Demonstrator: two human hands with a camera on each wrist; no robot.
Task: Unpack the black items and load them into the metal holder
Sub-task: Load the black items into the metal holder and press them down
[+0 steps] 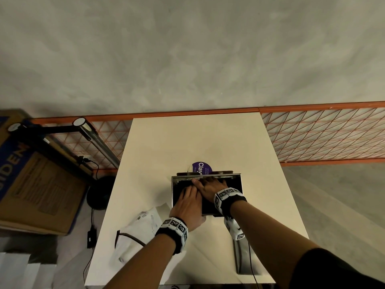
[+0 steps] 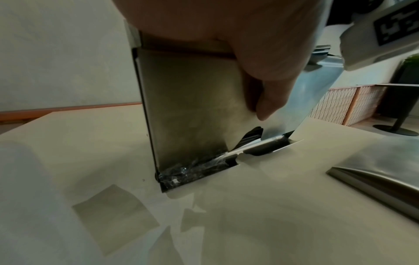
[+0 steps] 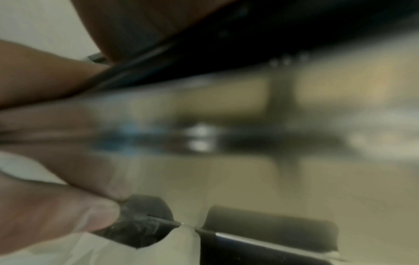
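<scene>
The metal holder [image 1: 241, 184] stands upright in the middle of the white table [image 1: 187, 142], its top open and filled with black items [image 1: 208, 207]. My left hand [image 1: 187, 200] lies on the stack with fairly straight fingers. Its thumb [image 2: 265, 102] hangs down the holder's outer wall [image 2: 188, 111]. My right hand [image 1: 209, 186] lies flat across the stack, fingertips at the far rim. In the left wrist view, black items [image 2: 250, 137] show through a cutout at the wall's foot. The right wrist view is blurred, showing the black stack [image 3: 249, 35] over the shiny wall.
A purple-labelled pack [image 1: 201, 168] stands just behind the holder. An empty white wrapper [image 1: 141, 228] lies at the table's front left. A loose metal cover [image 1: 241, 259] lies at the front right. A cardboard box [image 1: 37, 180] and lamp [image 1: 91, 138] are left of the table.
</scene>
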